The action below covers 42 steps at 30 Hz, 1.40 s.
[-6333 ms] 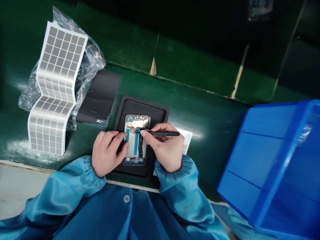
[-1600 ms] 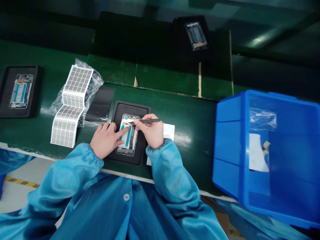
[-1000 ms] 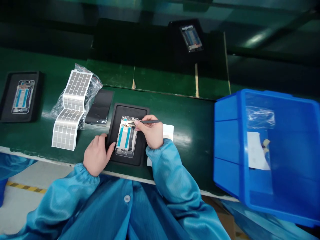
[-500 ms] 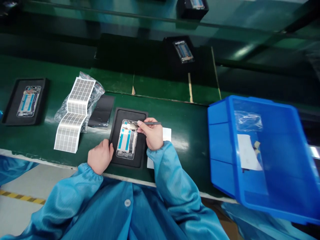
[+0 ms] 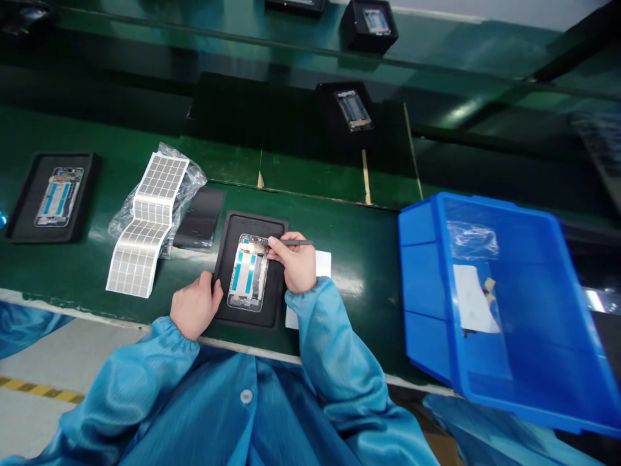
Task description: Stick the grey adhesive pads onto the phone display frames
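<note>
A phone with its back off [image 5: 249,275] lies in a shallow black tray [image 5: 272,317] in front of me, its board and blue strips showing. My left hand [image 5: 195,305] is closed on the tray's left rim, thumb along the edge. Over the upper right corner of the phone, my right hand [image 5: 297,260] pinches a slim dark stick-like tool [image 5: 301,243]. Its rear end sticks out to the right; the working tip is hidden by my fingers. Partly under my right wrist lies a white sheet [image 5: 323,262].
Left of the tray are a folded sheet of grey square stickers [image 5: 140,243] on a clear bag [image 5: 193,178] and a black sheet [image 5: 200,217]. Another tray with a phone [image 5: 59,197] lies far left. A blue bin [image 5: 427,285] stands right. More trayed phones [image 5: 354,110] sit behind.
The camera view has shifted slightly, so the background sits a little lower. Both hands keep almost the same places on the tray and phone.
</note>
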Motion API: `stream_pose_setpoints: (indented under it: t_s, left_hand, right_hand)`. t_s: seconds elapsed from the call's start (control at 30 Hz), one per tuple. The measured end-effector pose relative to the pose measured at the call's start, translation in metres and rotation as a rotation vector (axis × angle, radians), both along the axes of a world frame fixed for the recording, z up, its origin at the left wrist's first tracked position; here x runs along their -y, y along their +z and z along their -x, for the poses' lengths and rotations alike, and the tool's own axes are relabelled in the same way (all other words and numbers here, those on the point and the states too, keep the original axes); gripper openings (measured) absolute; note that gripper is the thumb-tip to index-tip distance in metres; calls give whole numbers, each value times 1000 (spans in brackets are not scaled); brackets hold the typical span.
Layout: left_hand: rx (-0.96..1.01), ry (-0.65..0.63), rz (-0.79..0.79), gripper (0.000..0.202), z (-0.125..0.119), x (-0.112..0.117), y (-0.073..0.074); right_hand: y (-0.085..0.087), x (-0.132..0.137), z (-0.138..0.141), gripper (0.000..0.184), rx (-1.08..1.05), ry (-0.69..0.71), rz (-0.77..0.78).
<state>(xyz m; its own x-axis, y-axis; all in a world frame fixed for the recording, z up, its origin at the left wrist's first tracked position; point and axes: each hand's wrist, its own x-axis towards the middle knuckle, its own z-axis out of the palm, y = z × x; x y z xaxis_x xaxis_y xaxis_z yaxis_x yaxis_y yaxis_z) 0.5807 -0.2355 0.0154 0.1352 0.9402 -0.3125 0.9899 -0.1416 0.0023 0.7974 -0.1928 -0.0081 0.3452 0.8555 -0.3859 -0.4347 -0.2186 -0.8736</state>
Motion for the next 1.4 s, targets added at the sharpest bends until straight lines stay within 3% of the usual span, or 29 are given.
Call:
stream_pose_setpoints:
  t_s: [0.2, 0.37, 0.5, 0.6, 0.7, 0.8, 0.93, 1.03, 1.13, 1.23, 1.4]
  left_hand:
    - [98, 13, 7, 25, -1, 4, 0]
    - [128, 30, -69, 25, 24, 0, 19]
    - [41, 208, -225, 33, 100, -40, 47]
    - [-187, 392, -315, 41, 178, -91, 73]
    - [-260, 487, -332, 42, 241, -141, 93]
    - [-279, 529, -307, 37, 278, -169, 102]
    - [-290, 567, -256, 30, 287, -181, 102]
    - [-334, 583, -282, 29, 265, -197, 102]
    - [-232, 480, -404, 29, 206, -227, 105]
    - [93, 227, -372, 32, 104, -257, 101]
    - [379, -82, -130, 27, -115, -292, 70]
  right_hand:
    - [7, 3, -8, 47, -63, 27, -27]
    - [11, 4, -36, 46, -240, -45, -148]
    - [0, 0, -42, 46, -300, -29, -122]
    - [-9, -1, -33, 44, -268, 47, -88]
    - [-13, -2, -24, 44, -251, 117, -69]
    - [-7, -3, -22, 44, -224, 146, -77]
    - [18, 3, -28, 44, -136, 118, -89]
    - [36, 10, -47, 44, -57, 61, -114]
    - [37, 15, -80, 42, 47, -26, -158]
    - [21, 17, -114, 40, 186, -160, -160]
    - [-11, 15, -138, 42, 264, -358, -175]
